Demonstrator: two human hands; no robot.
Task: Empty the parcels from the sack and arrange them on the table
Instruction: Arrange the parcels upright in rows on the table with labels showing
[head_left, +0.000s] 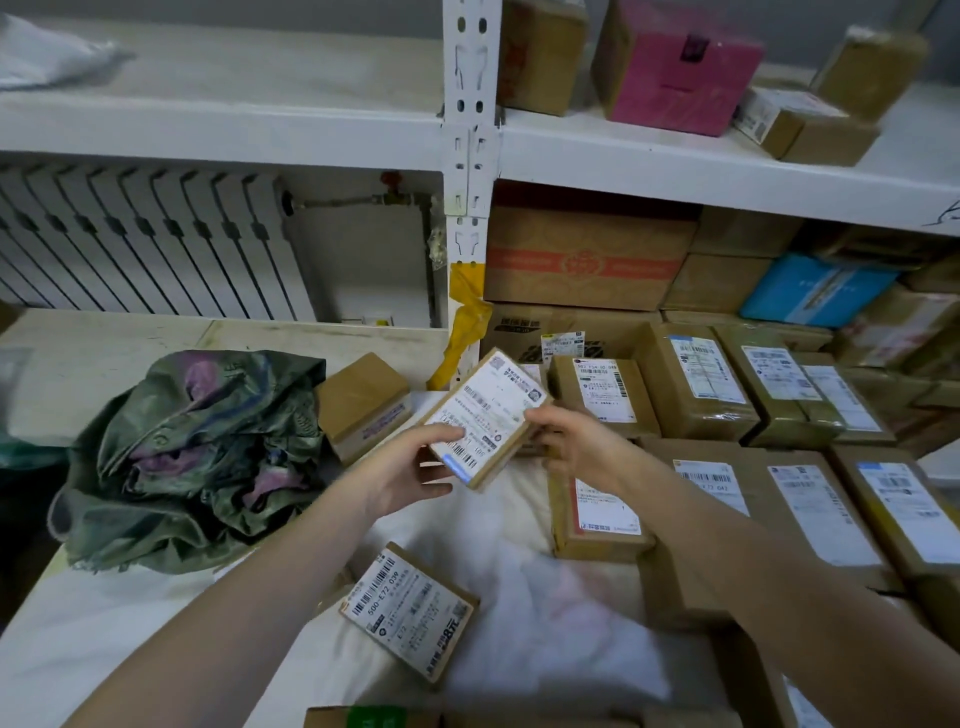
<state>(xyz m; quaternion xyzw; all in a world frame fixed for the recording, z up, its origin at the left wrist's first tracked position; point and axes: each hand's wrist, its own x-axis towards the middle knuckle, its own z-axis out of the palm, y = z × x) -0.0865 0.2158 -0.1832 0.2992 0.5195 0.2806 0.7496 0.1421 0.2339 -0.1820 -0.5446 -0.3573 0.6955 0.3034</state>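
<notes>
The person is holding a small flat parcel (485, 415) above the table (78, 613), label side up and tilted, w/ both hands. The left hand (410, 475) is gripping the near-left corner, thumb on the label and fingers under; the right hand (574, 441) is pinching the right edge, fingers curled round it. The sack (197, 457) is lying crumpled and slack on the left of the table, apparently near-empty, though its inside is not visible. Sorted parcels are sitting in rows at right (691, 384), labels up, edges touching. Two loose items are waiting: one labelled parcel (410, 613) lying askew near the front, and one box (363, 402) leaning just beside the sack. Judged step: orienting the held parcel and placing it into the array. To do this well: keeping the label facing up and readable, squaring the parcel's edges to the existing rows before lowering, approx. parallel to the neighbouring boxes. The open white gap in front of the back row, left of the red-labelled box (597, 512), is looking like the likeliest slot. Lowering flat, not dropping; the parcel is thin, so releasing one hand only after the far edge is resting on the surface. Avoiding overlap w/ adjacent labels.
</notes>
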